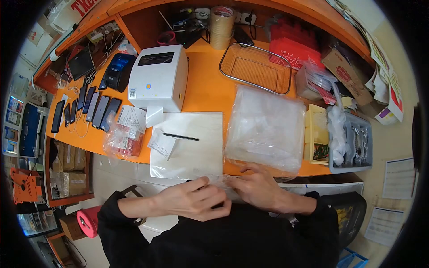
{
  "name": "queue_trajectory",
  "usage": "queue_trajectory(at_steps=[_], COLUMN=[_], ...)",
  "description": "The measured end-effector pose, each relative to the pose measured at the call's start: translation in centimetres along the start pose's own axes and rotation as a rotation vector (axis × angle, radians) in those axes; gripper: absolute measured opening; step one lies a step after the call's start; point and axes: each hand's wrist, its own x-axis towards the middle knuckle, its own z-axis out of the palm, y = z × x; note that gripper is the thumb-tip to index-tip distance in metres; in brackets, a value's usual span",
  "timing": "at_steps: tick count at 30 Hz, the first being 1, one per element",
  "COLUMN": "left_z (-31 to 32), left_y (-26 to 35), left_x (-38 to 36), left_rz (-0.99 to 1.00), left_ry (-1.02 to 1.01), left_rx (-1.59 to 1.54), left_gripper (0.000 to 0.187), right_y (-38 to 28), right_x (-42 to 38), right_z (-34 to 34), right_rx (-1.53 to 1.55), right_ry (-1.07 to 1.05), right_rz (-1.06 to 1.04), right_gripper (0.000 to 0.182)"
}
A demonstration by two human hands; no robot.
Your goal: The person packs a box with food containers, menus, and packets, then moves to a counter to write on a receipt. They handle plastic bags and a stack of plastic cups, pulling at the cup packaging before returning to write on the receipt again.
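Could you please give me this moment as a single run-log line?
left hand: holding clear plastic bag | right hand: holding same bag | location: edge of orange table | nearby: bag stack, pen

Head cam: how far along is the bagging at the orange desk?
Looks done: one filled clear packet with a paper slip lies left of the white board, and a printed label sits at the label printer. In hand: left hand and right hand work a thin clear bag at the desk edge; its contents can't be seen. Left: the stack of clear bags appears untouched.
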Motion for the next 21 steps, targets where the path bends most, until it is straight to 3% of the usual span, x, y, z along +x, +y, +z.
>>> queue_trajectory(at_steps=[2, 9, 14, 16, 18, 19, 21], left_z=[-0.5, 0.1, 0.9, 1.8, 3.5, 5.0, 8.3], left_y=[0.8, 2.2, 2.2, 1.7, 0.4, 0.2, 0.0], left_x=[-0.2, -0.8, -1.4, -1.4, -1.3, -1.6, -2.1], left_rz=[-0.046, -0.281, -0.284, -0.255, -0.468, -0.470, -0.695], left_ry=[-0.060, -0.151, -0.146, -0.132, 0.089, 0.090, 0.333], left_rx=[-0.010, -0.090, -0.182, -0.219, -0.491, -0.481, -0.612], left_gripper=[0.008, 0.011, 0.013, 0.017, 0.052, 0.052, 0.096], right_y=[0.2, 0.3, 1.1, 2.5, 3.4, 3.7, 4.3], right_x=[-0.6, -1.8, -1.5, -0.7, 0.0, 0.4, 0.8], right_z=[0.0, 0.9, 1.2, 1.2, 0.7, 0.4, 0.5], right_rx=[-0.053, 0.140, 0.198, 0.188, 0.307, 0.434, 0.485], right_ry=[0.079, 0.147, 0.120, 0.272, 0.291, 0.307, 0.284], right_rz=[-0.053, 0.151, 0.257, 0.214, 0.326, 0.436, 0.462], right_gripper=[0.023, 0.017, 0.022, 0.016, 0.014, 0.013, 0.013])
